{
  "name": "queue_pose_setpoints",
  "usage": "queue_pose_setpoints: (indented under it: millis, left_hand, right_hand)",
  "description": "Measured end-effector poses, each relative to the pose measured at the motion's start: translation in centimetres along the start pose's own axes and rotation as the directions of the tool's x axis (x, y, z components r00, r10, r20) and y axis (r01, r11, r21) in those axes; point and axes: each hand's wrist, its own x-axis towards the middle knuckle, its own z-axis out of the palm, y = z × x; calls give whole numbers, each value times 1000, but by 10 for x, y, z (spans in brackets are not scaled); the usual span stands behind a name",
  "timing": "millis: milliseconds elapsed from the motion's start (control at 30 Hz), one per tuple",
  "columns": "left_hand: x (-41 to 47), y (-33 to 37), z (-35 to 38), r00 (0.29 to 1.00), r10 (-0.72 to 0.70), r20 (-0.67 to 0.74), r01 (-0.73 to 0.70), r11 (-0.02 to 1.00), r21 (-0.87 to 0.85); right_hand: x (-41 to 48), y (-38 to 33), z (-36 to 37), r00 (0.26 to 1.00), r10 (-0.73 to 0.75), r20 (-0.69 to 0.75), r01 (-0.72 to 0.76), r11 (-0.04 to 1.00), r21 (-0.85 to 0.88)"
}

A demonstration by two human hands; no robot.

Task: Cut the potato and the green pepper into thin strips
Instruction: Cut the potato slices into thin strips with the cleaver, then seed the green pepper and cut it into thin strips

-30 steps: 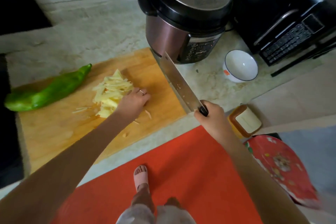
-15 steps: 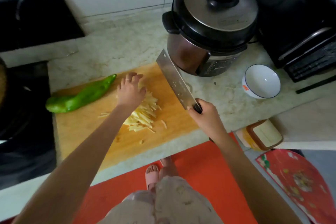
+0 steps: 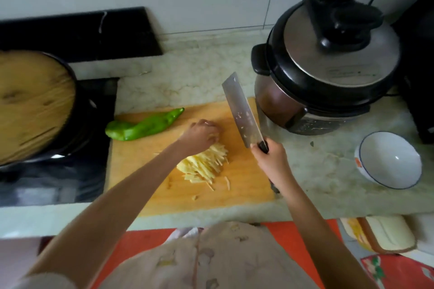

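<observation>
A pile of pale yellow potato strips (image 3: 206, 164) lies in the middle of the wooden cutting board (image 3: 246, 185). My left hand (image 3: 202, 135) rests on the far end of the pile with curled fingers that seem to gather strips. A whole long green pepper (image 3: 143, 125) lies at the board's far left corner, uncut. My right hand (image 3: 270, 157) grips the black handle of a cleaver (image 3: 242, 110), whose blade points away and is raised over the board's right side, with potato bits stuck to it.
A pressure cooker (image 3: 328, 65) stands right behind the board's far right corner. A white bowl (image 3: 389, 159) sits on the counter to the right. A black wok with a wooden lid (image 3: 30, 105) sits on the stove at left.
My left hand drew back from beside the pepper onto the potato pile and curled its fingers. The cleaver stays raised in my right hand. The view has shifted.
</observation>
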Motion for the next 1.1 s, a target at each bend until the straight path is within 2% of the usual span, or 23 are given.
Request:
queue_pose_setpoints:
  millis: [67, 133, 200, 233, 267, 300, 367, 433, 533, 667, 733, 833, 900, 967, 1033, 1067, 1100]
  left_hand:
    - [-7, -2, -5, 998, 27, -62, -26, 999, 18]
    - [-17, -11, -13, 964, 11, -265, -32, 997, -76]
    - [-31, -31, -25, 869, -75, -489, 37, 996, -87]
    - [-36, -43, -31, 827, -127, -548, 111, 992, -62]
    - [-43, -55, -38, 815, -221, -536, 229, 972, -53]
    - [-49, -67, -44, 823, -330, -463, 347, 937, -50]
    - [-62, -92, -54, 820, -527, -224, 537, 843, -19]
    - [-71, -108, -57, 818, -568, -92, 574, 817, 59]
    - [-79, -110, -56, 871, -471, -144, 491, 850, 192]
    - [-95, -110, -54, 878, -440, -189, 473, 859, 198]
    - [-107, -113, -50, 863, -460, -209, 488, 866, 110]
    - [-127, -117, -49, 787, -563, -252, 512, 824, -243]
    - [-138, -125, -55, 727, -651, -217, 466, 701, -540]
    - [-148, -135, -63, 697, -701, -150, 329, 499, -802]
    - [-152, -140, -67, 668, -743, -37, 161, 192, -968]
    - [-157, -143, -66, 662, -748, 36, 96, 37, -995]
    - [-162, -145, -65, 660, -745, 98, 62, -76, -995]
  right_hand:
    - [8, -6, 10, 1000, -8, 11, 8, 1000, 5]
    - [13, -13, 20, 1000, -1, 15, 1, 1000, 31]
    - [16, -23, 34, 999, 1, 32, -3, 999, 39]
    - [16, -26, 39, 999, 4, 40, -6, 999, 51]
    - [16, -29, 44, 998, -2, 61, -2, 998, 62]
    - [16, -32, 48, 997, -10, 79, 5, 998, 65]
    - [12, -38, 57, 994, -40, 97, 35, 998, 54]
    - [7, -44, 64, 994, -52, 93, 47, 998, 48]
    - [-3, -46, 72, 997, -19, 68, 17, 999, 40]
    - [-21, -51, 86, 999, 35, 11, -36, 999, 40]
    - [-32, -53, 94, 998, 55, -4, -55, 997, 45]
    - [-46, -58, 106, 998, 69, -9, -68, 997, 43]
    - [-58, -64, 122, 997, 71, -8, -70, 996, 62]
    - [-72, -71, 139, 998, 68, -9, -68, 995, 69]
    - [-81, -75, 152, 998, 66, -6, -65, 993, 96]
    - [-86, -77, 159, 997, 74, -8, -73, 991, 109]
    - [-92, -79, 166, 996, 85, -11, -83, 989, 122]
